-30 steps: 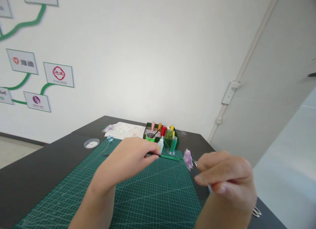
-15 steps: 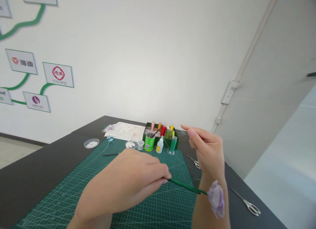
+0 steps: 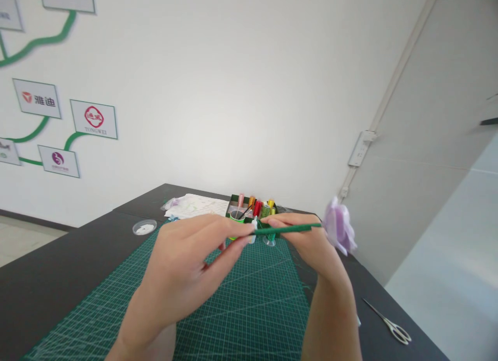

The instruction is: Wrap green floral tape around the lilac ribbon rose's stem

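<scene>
My left hand (image 3: 190, 262) pinches the tail end of a green-wrapped flower stem (image 3: 290, 229) between thumb and fingers. The stem lies almost level and carries a pale purple artificial flower (image 3: 339, 227) at its right end. Just behind the stem is my right hand (image 3: 309, 241), its fingers closed together and pointing left along it. Whatever those fingertips hold, perhaps a fine thread, is too small to make out. Both hands are raised above a green cutting mat (image 3: 249, 309).
At the back stands a box (image 3: 232, 199) of coloured thread spools, with a green can (image 3: 235, 216) and a glue bottle (image 3: 254, 224) before it, partly hidden. White paper (image 3: 198, 204) and a dish (image 3: 136, 228) of white pieces are on the left. Scissors (image 3: 389, 323) lie right.
The flower and stem have risen and swung from slanting down to nearly level. My right hand has come down and left from its raised position to the stem. My left hand has risen slightly.
</scene>
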{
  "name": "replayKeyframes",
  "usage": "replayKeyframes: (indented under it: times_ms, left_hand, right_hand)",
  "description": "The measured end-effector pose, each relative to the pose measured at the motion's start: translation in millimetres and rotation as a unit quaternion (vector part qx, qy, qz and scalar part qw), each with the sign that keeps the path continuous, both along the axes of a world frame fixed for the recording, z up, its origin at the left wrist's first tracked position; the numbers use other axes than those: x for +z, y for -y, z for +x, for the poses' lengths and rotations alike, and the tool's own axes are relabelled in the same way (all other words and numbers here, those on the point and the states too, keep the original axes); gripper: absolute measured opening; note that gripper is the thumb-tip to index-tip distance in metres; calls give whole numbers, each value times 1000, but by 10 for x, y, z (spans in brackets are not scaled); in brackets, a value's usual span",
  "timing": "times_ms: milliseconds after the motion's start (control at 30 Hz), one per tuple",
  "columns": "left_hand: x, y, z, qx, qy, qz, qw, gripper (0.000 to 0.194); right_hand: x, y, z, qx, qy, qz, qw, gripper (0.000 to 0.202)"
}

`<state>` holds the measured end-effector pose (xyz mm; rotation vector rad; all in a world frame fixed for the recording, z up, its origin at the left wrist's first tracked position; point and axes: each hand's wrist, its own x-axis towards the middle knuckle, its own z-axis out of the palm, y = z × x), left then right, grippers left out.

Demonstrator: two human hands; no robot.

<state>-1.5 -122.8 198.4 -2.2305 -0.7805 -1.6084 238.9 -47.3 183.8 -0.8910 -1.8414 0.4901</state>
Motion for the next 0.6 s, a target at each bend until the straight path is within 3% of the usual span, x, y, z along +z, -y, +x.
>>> replayKeyframes:
  times_ms: [100,233,400,600]
  left_hand:
    - [-3,-57,10,18,60,-27,998,13]
    - [1,-97,23,-34,53,-133,989,14]
    - [-1,-92,17,-95,-54,-218,970,7]
    - [-30,-118,-17,-116,-194,-238,944,7]
  right_hand:
    - [-10,44,-19,-6,17,-20,1000,24]
    - [-30,9,-19,-28,7,-24,999,23]
    - [-12,-57,18,-83,-77,48,992,25]
    - [18,89,14,-122,-207,133,962,19]
